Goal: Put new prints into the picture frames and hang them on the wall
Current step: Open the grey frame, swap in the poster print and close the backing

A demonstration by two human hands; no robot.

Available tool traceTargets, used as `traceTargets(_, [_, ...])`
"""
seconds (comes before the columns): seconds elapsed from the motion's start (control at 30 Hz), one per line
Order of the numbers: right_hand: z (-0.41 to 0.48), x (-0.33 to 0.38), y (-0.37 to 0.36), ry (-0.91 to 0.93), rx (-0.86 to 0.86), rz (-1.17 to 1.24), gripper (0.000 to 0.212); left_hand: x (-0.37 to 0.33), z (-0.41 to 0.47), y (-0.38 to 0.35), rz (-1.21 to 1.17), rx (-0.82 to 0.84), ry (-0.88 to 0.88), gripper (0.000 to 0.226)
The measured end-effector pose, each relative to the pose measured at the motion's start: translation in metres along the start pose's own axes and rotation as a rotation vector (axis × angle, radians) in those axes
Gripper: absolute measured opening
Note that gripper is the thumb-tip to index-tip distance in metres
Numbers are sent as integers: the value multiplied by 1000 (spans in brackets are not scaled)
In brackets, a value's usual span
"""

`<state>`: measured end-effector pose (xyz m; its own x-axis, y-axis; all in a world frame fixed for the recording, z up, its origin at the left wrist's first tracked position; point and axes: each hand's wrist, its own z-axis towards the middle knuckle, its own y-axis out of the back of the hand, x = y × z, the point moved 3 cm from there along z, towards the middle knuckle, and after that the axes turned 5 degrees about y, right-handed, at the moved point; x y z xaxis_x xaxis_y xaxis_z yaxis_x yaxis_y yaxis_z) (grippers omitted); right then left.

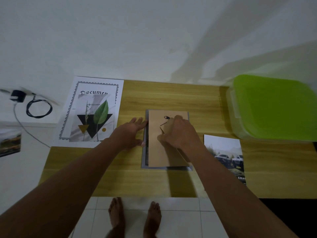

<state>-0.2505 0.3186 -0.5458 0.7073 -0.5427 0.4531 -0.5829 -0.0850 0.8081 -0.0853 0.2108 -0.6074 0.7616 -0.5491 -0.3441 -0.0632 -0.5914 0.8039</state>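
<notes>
Picture frame (166,164) face down at mid-table, grey rim showing along left and near edges, brown backing board (158,152) seated in it slightly askew, with the black hanger loop (166,117) near the far edge. Right hand (178,133) on the board beside the folded stand, fingers curled and pressed together on it; whether pinching a tab or only pressing, cannot tell. Left hand (130,133) flat against the left rim of the frame, fingers extended and close together, bracing it. Judged stage: one frame at the backing step, board either going in or coming out; which print, if any, under the board, not visible. Left of the frame: leaf print (94,121) lying on a certificate sheet (97,86), both loose and unframed. Right of the frame: truck print (226,155) loose on the wooden table (171,95). Far right of the frame: green-lidded box (272,107). Far left of the frame: coiled black cable (38,108) and the edge of another picture (10,142). Remaining, by judgement: closing the backing, framing the loose prints, all hanging; bare wall (120,40) behind the frame, nothing hung within view.
</notes>
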Motion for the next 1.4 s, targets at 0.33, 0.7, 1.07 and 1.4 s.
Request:
traceTargets(0.33, [-9,-7,-18,-1,20,-127,74,1,1,-1,-7,3,-2,96])
traceTargets(0.7, [-4,-10,-22,72,-88,-155,64,2,3,-3,9,3,-3,97])
traceTargets(1.07, [-12,-8,-24,101,-154,-117,52,1,5,-3,48,9,1,96])
traceTargets(1.4, [-8,-8,-17,50,-124,-43,51,-3,3,-1,58,13,10,95])
